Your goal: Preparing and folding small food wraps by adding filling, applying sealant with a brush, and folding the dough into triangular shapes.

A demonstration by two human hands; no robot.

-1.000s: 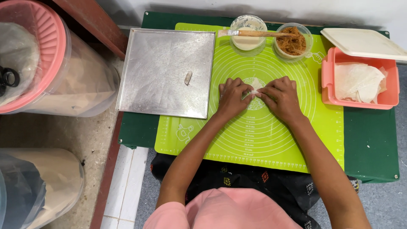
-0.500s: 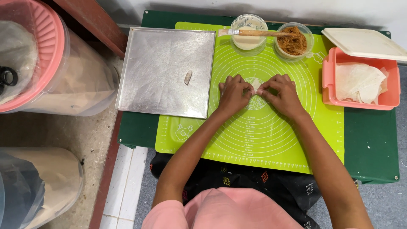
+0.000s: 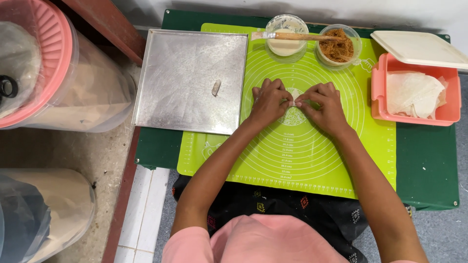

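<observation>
You're sitting at a dark green table [image 3: 429,165] with a lime-green silicone pastry mat [image 3: 312,160] spread over most of it, so the rolling is happening on a non-stick surface instead of the bare top. To your left a square metal baking tray [image 3: 190,80] is lying half on the mat's edge, and one finished little roll [image 3: 216,87] is sitting near its middle, well apart from your hands.

On the right a pink plastic container [image 3: 448,114] is holding a stack of thin white wrappers [image 3: 412,92], with its cream lid [image 3: 421,47] propped across the far edge, off enough to leave the wrappers reachable.

At the far edge of the mat two small round tubs are standing side by side: a tub of brown shredded filling [image 3: 336,47] and a tub of pale paste [image 3: 286,41] with a wooden-handled brush [image 3: 297,36] lying across both.

Your left hand [image 3: 267,101] and right hand [image 3: 325,104] are meeting at the centre of the mat, fingertips pinching the two ends of a small white wrapper [image 3: 294,103] that you're pressing flat against the mat. Both are curled and gripping it, not loose. Nothing is blocking them; the tubs are just beyond your knuckles. Off the table, a pink-lidded bin [image 3: 29,63] is sitting on the floor.
</observation>
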